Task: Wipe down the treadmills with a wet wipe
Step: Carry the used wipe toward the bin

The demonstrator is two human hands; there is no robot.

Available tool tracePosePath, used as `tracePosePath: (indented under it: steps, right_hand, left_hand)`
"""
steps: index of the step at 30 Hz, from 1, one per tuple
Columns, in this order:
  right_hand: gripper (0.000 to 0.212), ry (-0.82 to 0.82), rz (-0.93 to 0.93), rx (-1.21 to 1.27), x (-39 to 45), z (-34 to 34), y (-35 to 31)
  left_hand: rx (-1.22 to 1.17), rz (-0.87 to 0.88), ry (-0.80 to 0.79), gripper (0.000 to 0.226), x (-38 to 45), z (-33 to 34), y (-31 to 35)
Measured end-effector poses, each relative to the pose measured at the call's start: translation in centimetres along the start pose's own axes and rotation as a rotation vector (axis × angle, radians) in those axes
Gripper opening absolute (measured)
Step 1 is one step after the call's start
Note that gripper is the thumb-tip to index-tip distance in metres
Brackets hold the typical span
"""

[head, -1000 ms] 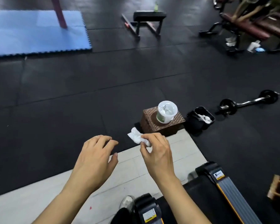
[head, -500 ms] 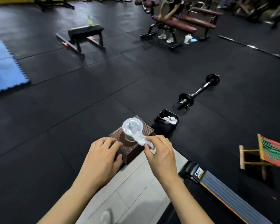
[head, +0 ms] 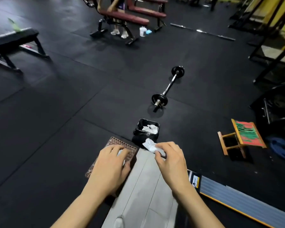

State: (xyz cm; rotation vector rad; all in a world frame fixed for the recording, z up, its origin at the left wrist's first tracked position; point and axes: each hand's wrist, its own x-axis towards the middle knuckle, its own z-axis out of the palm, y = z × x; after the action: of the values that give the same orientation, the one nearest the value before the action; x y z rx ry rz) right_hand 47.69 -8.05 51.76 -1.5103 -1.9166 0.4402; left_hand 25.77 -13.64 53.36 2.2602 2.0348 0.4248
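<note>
Pinching a crumpled wet wipe (head: 150, 146) between thumb and fingers, the right hand (head: 170, 159) holds it just short of the black bin (head: 146, 129). The left hand (head: 109, 165) covers the wipe tub on the woven box (head: 130, 149); whether its fingers grip the tub cannot be told. The treadmill (head: 229, 196) edge lies right, untouched. White wipes already in the bin suggest earlier wiping; remaining work cannot be judged.

Pinched in right hand (head: 170, 159): wet wipe (head: 150, 145), just short of bin (head: 146, 129). Left of grip, woven box (head: 113, 155) under left hand (head: 110, 163). Beyond bin, barbell (head: 169, 87). Right of grip, treadmill (head: 237, 195); farther right, folding stool (head: 242, 136).
</note>
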Motion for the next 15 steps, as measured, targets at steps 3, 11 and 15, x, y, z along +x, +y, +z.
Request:
tracePosePath:
  steps: [3, 11, 15]
  right_hand:
    - [0.022, 0.019, 0.063, -0.010, 2.6, 1.1, 1.9]
    - [0.025, 0.020, 0.158, -0.038, 11.6, 4.8, 9.4]
    - [0.023, -0.036, 0.180, -0.032, 18.2, 8.1, 14.6]
  left_hand:
    - [-0.036, 0.030, -0.046, 0.041, 4.3, 1.4, -1.1]
    - [-0.054, 0.085, -0.083, 0.038, 16.2, 7.3, -2.3]
    - [-0.050, 0.021, -0.174, 0.038, 22.5, 10.7, -2.8]
